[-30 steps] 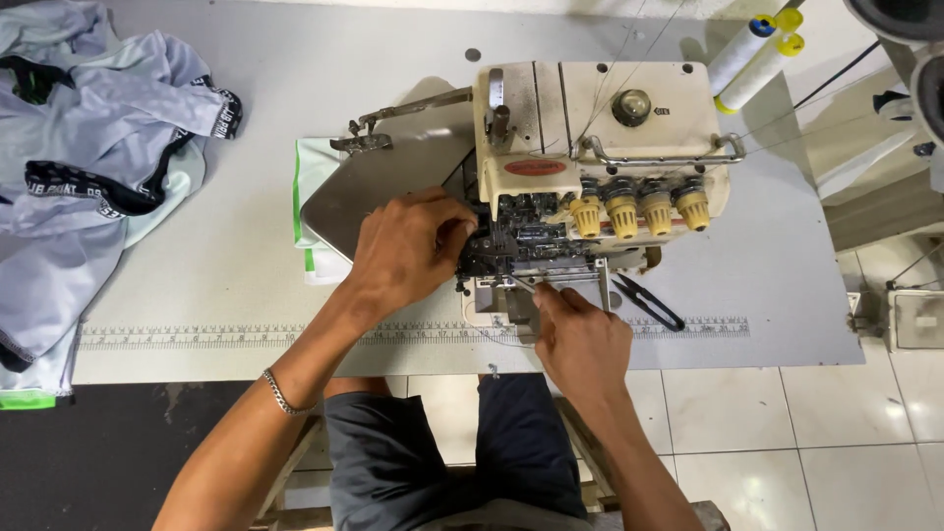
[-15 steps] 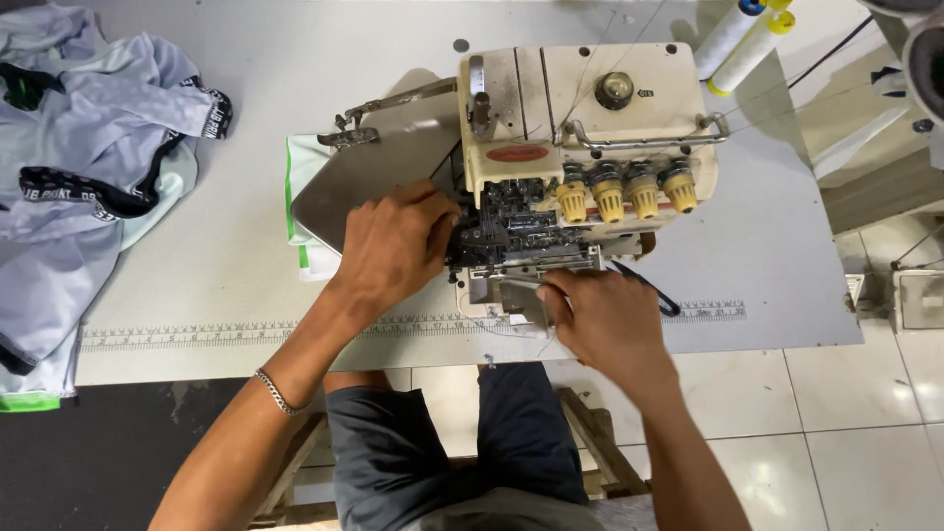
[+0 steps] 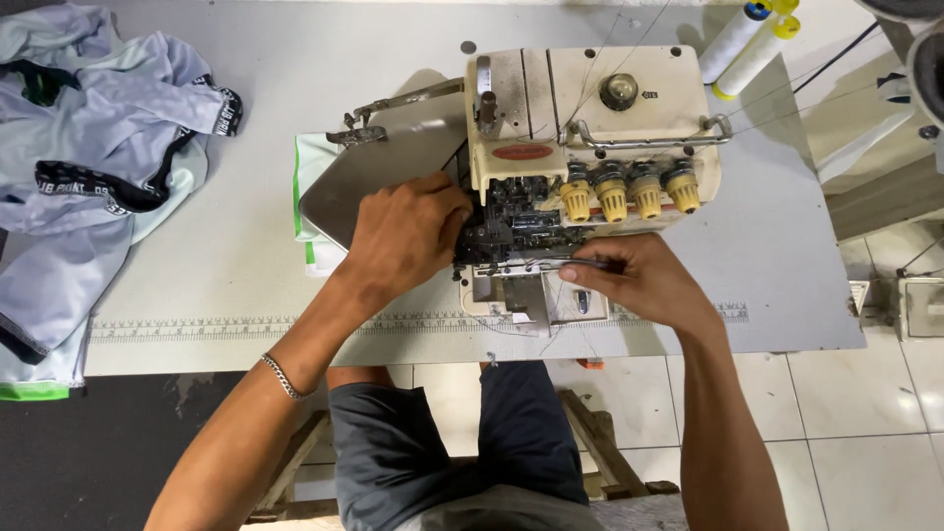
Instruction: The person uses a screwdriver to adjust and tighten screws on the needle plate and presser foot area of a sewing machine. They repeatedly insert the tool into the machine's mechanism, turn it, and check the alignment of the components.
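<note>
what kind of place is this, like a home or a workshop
Most likely a garment sewing workshop. A cream industrial overlock machine sits on a grey work table, big thread cones feed it, and a pile of pale sports garments lies at the table's left end.

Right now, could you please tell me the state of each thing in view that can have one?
Serger: front cover open, works exposed.
Tweezers: pinched in right hand, tips in the works.
Left hand: fingers pressed against the works; whether they hold anything is hidden.
Thread cones: lying tilted, threads running to the serger.
Garments: crumpled in a heap on the table.
</note>
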